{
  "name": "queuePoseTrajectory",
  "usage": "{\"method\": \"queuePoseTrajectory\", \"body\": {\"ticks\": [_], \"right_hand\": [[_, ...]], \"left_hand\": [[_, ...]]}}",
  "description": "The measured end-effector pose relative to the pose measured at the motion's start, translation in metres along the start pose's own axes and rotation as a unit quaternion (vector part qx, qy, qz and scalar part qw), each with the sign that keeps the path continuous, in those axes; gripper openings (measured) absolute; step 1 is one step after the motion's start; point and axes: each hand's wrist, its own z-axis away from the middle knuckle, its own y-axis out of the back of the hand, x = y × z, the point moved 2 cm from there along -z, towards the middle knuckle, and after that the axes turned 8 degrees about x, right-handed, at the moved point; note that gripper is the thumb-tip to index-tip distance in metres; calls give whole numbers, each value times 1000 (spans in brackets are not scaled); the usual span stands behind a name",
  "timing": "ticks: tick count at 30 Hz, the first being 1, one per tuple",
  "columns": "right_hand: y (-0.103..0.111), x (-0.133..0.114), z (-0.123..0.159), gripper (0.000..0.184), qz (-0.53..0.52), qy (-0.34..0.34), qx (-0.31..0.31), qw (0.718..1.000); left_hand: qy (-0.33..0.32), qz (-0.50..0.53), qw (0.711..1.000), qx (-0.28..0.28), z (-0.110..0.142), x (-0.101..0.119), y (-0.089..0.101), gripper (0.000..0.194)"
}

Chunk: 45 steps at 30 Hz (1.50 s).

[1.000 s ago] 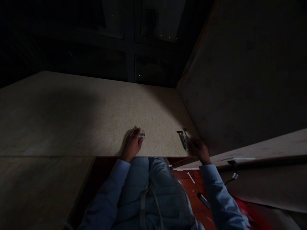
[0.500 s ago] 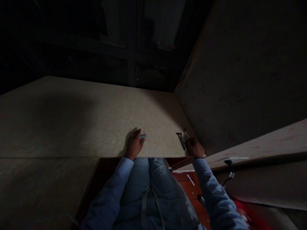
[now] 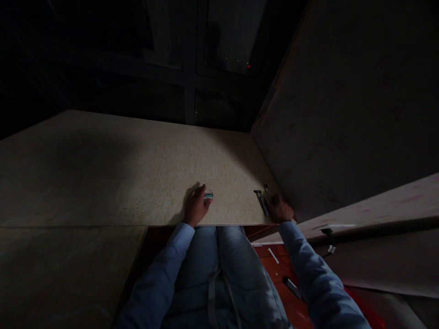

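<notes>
My left hand (image 3: 198, 205) rests on the pale stone-patterned top, thumb and fingers closed about a small clear pack (image 3: 208, 195) with a teal band. Part of the pack is hidden by the fingers. Close to the right end lies a razor (image 3: 262, 203), its head pointing away from me. Just right of it, my right hand (image 3: 280, 209) is closed on a slim toothbrush-like stick (image 3: 267, 190) with a dark tip. Most of that stick is covered by my fingers, and the dim light blurs its details.
A patterned wall panel (image 3: 343, 114) rises along the right. Dark window frames (image 3: 190, 98) stand behind the tabletop (image 3: 137, 173). Below at right, a dark object (image 3: 292, 288) and a white strip (image 3: 273, 256) lie on the reddish floor. A black cable (image 3: 328, 235) hangs beside the wall.
The view has shifted slightly. My left hand, with the pack, has moved a little to the right. My right hand has come closer to the razor and covers more of the stick.
</notes>
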Motion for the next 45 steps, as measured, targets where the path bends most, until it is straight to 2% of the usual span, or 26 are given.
{"method": "queuePoseTrajectory", "body": {"ticks": [7,13,18,24,31,39,45], "right_hand": [[4,-6,0,66,14,35,-20,999],[5,-8,2,69,31,35,-11,999],[2,-6,1,72,36,35,1,999],[0,-5,2,66,33,29,26,999],[-2,-5,3,51,34,21,34,999],[1,-6,6,44,18,7,31,999],[-2,-4,5,46,5,-2,34,999]], "left_hand": [[3,-16,1000,-1,1,0,1,67],[3,-17,1000,17,3,-4,-1,67],[31,3,999,29,1,-6,0,64],[50,44,998,20,-2,-6,3,54],[83,84,993,21,-3,-5,5,53],[101,99,989,31,-4,-6,6,72],[105,87,990,34,-2,-11,5,58]]}}
